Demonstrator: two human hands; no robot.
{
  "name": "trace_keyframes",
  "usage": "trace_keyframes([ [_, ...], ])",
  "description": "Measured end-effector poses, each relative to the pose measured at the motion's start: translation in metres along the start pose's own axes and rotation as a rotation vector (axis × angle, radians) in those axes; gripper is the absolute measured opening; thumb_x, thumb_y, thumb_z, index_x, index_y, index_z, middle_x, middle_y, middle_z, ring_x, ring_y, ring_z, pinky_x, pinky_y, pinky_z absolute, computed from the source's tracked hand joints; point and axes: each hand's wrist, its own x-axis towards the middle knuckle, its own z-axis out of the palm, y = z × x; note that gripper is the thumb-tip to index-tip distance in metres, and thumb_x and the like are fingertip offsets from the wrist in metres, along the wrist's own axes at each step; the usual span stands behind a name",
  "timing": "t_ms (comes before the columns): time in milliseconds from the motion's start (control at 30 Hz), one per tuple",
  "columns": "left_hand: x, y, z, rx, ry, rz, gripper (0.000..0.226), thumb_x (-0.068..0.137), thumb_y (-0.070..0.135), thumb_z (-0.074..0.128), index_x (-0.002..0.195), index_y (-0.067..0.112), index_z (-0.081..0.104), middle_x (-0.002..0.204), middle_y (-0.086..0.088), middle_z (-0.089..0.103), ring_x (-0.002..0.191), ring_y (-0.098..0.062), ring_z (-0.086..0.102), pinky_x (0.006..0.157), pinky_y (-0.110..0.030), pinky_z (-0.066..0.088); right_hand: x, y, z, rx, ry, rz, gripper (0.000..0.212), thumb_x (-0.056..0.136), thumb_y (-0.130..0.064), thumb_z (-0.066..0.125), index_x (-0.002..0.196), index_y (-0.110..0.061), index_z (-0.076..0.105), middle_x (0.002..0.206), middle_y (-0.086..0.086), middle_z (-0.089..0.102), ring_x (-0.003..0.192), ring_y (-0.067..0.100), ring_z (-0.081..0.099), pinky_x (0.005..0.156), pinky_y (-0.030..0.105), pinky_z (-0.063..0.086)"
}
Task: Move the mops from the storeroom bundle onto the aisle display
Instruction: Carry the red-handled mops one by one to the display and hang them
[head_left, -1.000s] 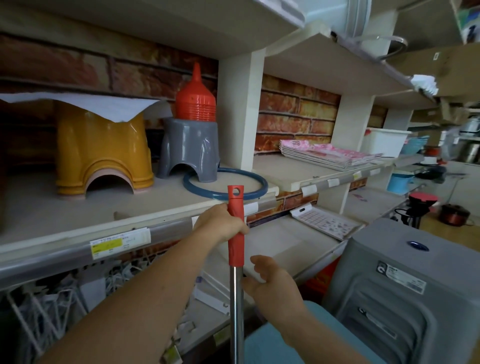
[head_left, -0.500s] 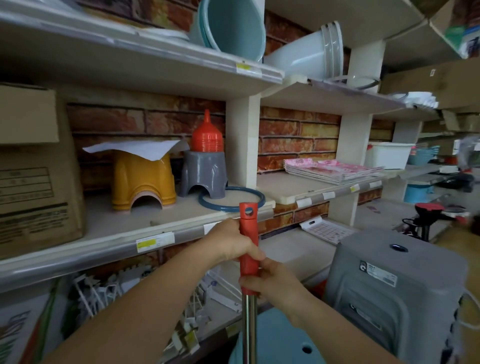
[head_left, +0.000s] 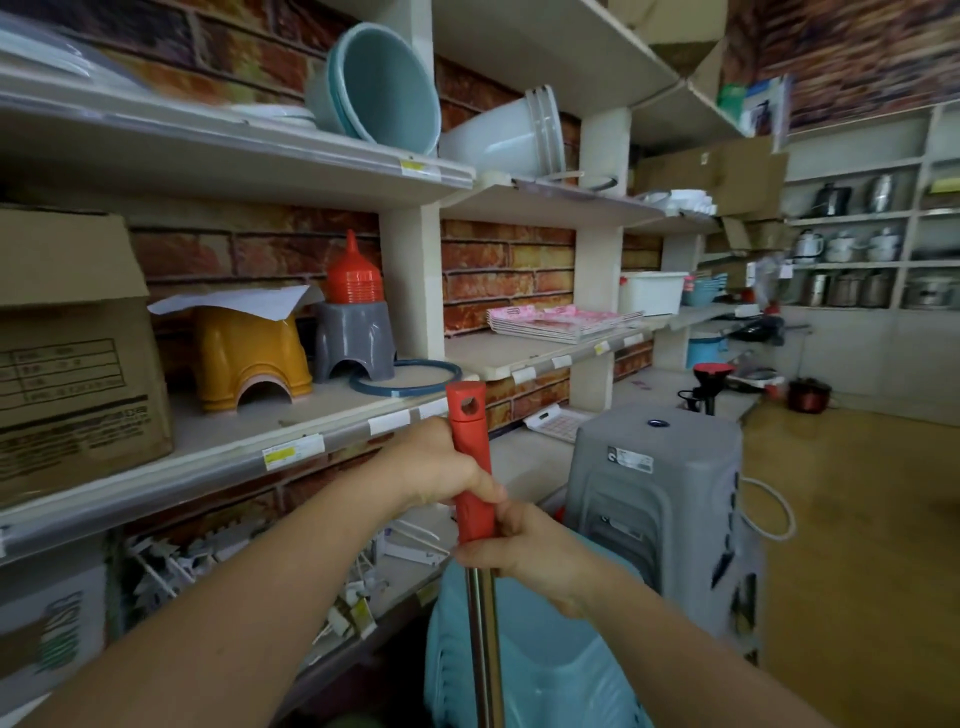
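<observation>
The mop handle (head_left: 471, 467) stands upright in front of the shelf (head_left: 291, 431), with the left hand (head_left: 441, 467) above the right hand (head_left: 524, 551) on it. On the shelf, a cardboard box (head_left: 67, 353) is at the left, then two small stools (head_left: 249, 358) to its right. A stack of stools (head_left: 660, 509) stands on the floor, right of the handle.

Middle shelf (head_left: 311, 415) – cardboard box (head_left: 67, 353) at left, yellow stool (head_left: 249, 358), grey stool (head_left: 353, 338), blue ring (head_left: 405, 376) lying flat. Upper shelf (head_left: 234, 140) – teal basins (head_left: 374, 83) tilted on edge. Wooden floor (head_left: 857, 493) – stacked grey stools (head_left: 660, 514).
</observation>
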Motion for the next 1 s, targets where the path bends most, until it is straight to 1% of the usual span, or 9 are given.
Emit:
trace_keyframes([
  [67,-0.018,0.008,0.003,0.027,-0.024,0.014,0.04,0.045,0.027,0.084,0.08,0.016,0.068,0.091,-0.006,0.071,0.089,-0.024,0.067,0.086,-0.042,0.055,-0.021,-0.006,0.004,-0.008,0.015,0.001,0.028,0.082,-0.002,0.062,0.107,-0.015,0.059,0.085,-0.007,0.06,0.08,0.005,0.056,0.08,0.018,0.046],
  [167,-0.045,0.02,0.011,0.102,-0.021,0.033,0.03,0.053,0.03,0.083,0.076,0.02,0.065,0.09,-0.004,0.069,0.089,-0.022,0.065,0.086,-0.038,0.054,-0.049,-0.009,0.008,-0.047,0.042,0.016,0.025,0.082,0.0,0.062,0.079,-0.024,0.054,0.071,-0.009,0.054,0.068,0.001,0.052,0.067,0.012,0.043],
  [267,-0.073,0.032,0.024,0.195,0.01,0.057,0.024,0.064,0.034,0.079,0.074,0.021,0.062,0.087,-0.002,0.066,0.087,-0.019,0.063,0.082,-0.032,0.052,-0.072,-0.008,0.011,-0.064,0.055,0.013,0.026,0.083,-0.003,0.061,0.083,-0.027,0.051,0.084,-0.002,0.054,0.081,0.01,0.053,0.08,0.021,0.043],
  [400,-0.106,0.045,0.038,0.187,0.074,0.127,0.03,0.071,0.039,0.074,0.073,0.015,0.057,0.073,0.0,0.058,0.073,-0.017,0.057,0.068,-0.029,0.045,-0.105,-0.009,0.011,-0.109,0.063,-0.016,0.017,0.086,-0.016,0.06,0.088,-0.028,0.047,0.076,-0.011,0.047,0.071,0.002,0.045,0.067,0.015,0.037],
  [567,-0.146,0.08,0.047,0.191,0.105,0.221,0.031,0.074,0.036,0.072,0.068,0.011,0.056,0.067,-0.001,0.056,0.064,-0.014,0.054,0.058,-0.024,0.041,-0.151,-0.023,0.002,-0.139,0.049,-0.088,0.018,0.086,-0.018,0.06,0.077,-0.027,0.048,0.072,-0.006,0.043,0.071,0.008,0.044,0.07,0.021,0.036],
  [633,-0.159,0.099,0.046,0.172,0.106,0.254,0.031,0.075,0.035,0.073,0.073,0.007,0.059,0.071,-0.004,0.059,0.068,-0.017,0.057,0.062,-0.028,0.045,-0.17,-0.036,-0.004,-0.136,0.054,-0.131,0.014,0.086,-0.017,0.061,0.083,-0.024,0.05,0.076,-0.004,0.046,0.075,0.009,0.047,0.072,0.02,0.038],
  [833,-0.19,0.159,0.04,0.136,0.168,0.376,0.033,0.073,0.036,0.074,0.075,0.006,0.062,0.081,-0.014,0.067,0.082,-0.026,0.064,0.083,-0.042,0.052,-0.22,-0.078,-0.027,-0.115,0.091,-0.27,0.016,0.089,-0.014,0.058,0.088,-0.027,0.05,0.084,0.005,0.056,0.073,0.007,0.053,0.059,0.006,0.042],
  [933,-0.201,0.186,0.044,0.088,0.176,0.438,0.028,0.074,0.034,0.074,0.064,0.017,0.053,0.067,-0.001,0.058,0.072,-0.018,0.058,0.078,-0.036,0.05,-0.24,-0.09,-0.037,-0.03,0.146,-0.314,0.013,0.089,-0.011,0.058,0.088,-0.021,0.05,0.076,0.0,0.057,0.072,0.011,0.056,0.068,0.017,0.047],
  [1000,-0.205,0.2,0.049,0.046,0.185,0.476,0.027,0.074,0.035,0.074,0.067,0.02,0.053,0.069,0.001,0.057,0.073,-0.018,0.057,0.08,-0.037,0.049,-0.253,-0.095,-0.042,0.005,0.197,-0.344,0.012,0.09,-0.008,0.056,0.088,-0.018,0.049,0.073,-0.001,0.054,0.069,0.01,0.055,0.07,0.022,0.047],
])
